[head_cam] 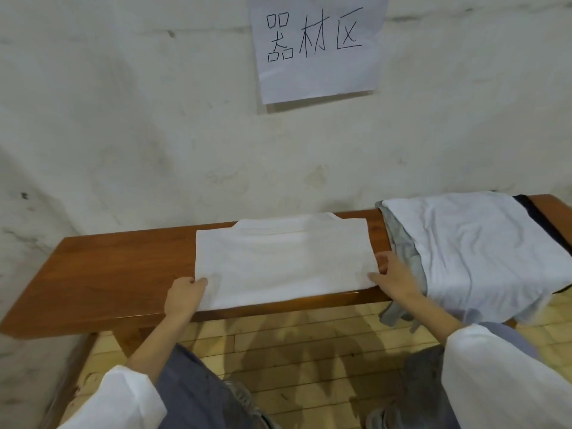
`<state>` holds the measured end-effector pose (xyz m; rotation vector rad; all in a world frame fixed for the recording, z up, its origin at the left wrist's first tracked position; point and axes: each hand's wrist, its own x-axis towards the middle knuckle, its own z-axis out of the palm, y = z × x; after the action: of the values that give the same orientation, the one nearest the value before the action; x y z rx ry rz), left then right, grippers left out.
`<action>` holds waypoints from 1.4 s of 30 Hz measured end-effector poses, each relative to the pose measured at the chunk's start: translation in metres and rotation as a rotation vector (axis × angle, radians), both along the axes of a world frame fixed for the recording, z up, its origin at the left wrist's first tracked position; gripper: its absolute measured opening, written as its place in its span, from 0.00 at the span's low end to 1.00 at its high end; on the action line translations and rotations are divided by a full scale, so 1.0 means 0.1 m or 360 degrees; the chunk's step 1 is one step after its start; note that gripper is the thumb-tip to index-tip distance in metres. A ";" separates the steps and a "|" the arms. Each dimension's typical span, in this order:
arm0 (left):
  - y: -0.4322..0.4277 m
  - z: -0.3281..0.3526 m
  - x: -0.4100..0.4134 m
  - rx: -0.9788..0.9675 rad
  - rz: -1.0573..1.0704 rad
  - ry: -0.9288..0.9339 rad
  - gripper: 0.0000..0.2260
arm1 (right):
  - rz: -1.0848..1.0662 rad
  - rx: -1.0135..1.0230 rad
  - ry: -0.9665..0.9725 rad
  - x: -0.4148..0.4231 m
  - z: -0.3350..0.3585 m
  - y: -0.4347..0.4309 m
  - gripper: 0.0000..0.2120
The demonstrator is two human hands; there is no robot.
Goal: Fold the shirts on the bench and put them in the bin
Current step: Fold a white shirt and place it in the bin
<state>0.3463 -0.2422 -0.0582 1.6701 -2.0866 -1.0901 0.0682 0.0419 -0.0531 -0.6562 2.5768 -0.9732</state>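
Room left, crowded right
Open bench (102, 274) left of the folded shirt (278, 261); the heap of shirts (479, 252) blocks the right, wall (154, 134) close behind.

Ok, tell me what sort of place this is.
Probably an equipment or storage area: the handwritten paper sign reads 器材区, and a wooden bench stands against a bare white wall on wood-strip flooring.
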 end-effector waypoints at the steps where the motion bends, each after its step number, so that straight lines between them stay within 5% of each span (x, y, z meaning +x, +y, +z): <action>1: 0.03 0.02 -0.01 -0.0028 0.0029 0.0105 0.13 | -0.0026 -0.0122 0.0083 0.03 0.02 0.00 0.18; 5: 0.08 0.20 -0.06 -0.0303 0.0107 0.0495 0.12 | -0.0214 -0.0519 0.0427 0.11 0.24 -0.07 0.16; 10: -0.03 0.37 -0.14 -0.0420 0.0103 0.0479 0.13 | -0.0264 -0.0740 0.0412 0.10 0.46 -0.18 0.13; 17: -0.03 0.27 0.09 -0.0442 0.0160 0.0104 0.11 | -0.0281 -0.0523 0.0374 0.05 0.30 -0.08 0.15; 23: 0.11 -0.10 0.23 -0.0581 -0.0257 -0.0637 0.10 | 0.0083 0.0179 0.0442 -0.01 -0.10 0.10 0.10; 27: 0.24 -0.19 0.18 -0.1085 -0.0570 -0.0449 0.18 | 0.0516 0.0211 0.0624 0.21 -0.11 0.15 0.10; 31: 0.42 -0.28 0.10 -0.1117 -0.1185 -0.0282 0.18 | 0.0900 0.0394 0.0606 0.43 -0.22 0.11 0.27; 38: 0.49 -0.40 0.08 -0.1262 -0.1350 -0.0507 0.37 | 0.0728 0.0416 0.0826 0.51 -0.31 0.02 0.23; 42: 0.48 -0.34 0.09 -0.1388 -0.1357 -0.0596 0.34 | 0.0688 0.0428 0.0779 0.53 -0.25 0.01 0.21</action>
<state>0.3554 -0.1943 -0.0923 0.5728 -2.9611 0.1231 0.1208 0.0433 -0.0784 -1.4360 2.7009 -0.3475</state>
